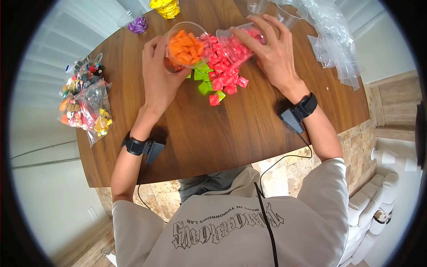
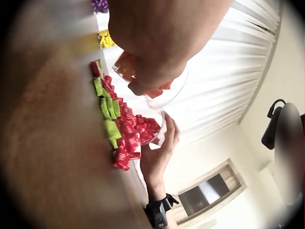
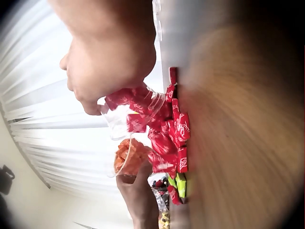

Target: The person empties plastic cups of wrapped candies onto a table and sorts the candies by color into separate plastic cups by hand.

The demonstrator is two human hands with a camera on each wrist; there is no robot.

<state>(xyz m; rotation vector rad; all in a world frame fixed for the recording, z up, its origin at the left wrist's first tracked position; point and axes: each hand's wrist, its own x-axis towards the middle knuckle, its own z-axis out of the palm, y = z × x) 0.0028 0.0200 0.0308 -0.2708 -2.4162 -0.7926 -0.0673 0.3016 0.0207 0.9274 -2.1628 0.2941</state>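
Note:
My left hand (image 1: 161,78) grips a clear cup of orange wrapped candies (image 1: 186,48), held above the table at the left of the pile. My right hand (image 1: 276,55) holds a clear cup (image 1: 238,46) tipped on its side, its mouth toward the pile, with red-pink candies inside. Red-pink candies (image 1: 226,75) are heaped on the wood between the hands, with several green candies (image 1: 203,79) at the left side. In the right wrist view, the tipped cup (image 3: 116,121) has its rim low against the red candies (image 3: 164,143).
A cup of purple candies (image 1: 137,25) and a stack of yellow ones (image 1: 165,8) stand at the back left. Bagged figurines (image 1: 84,100) lie on the left edge. Empty clear cups (image 1: 291,12) and plastic bags (image 1: 331,35) occupy the back right of the table (image 1: 213,133).

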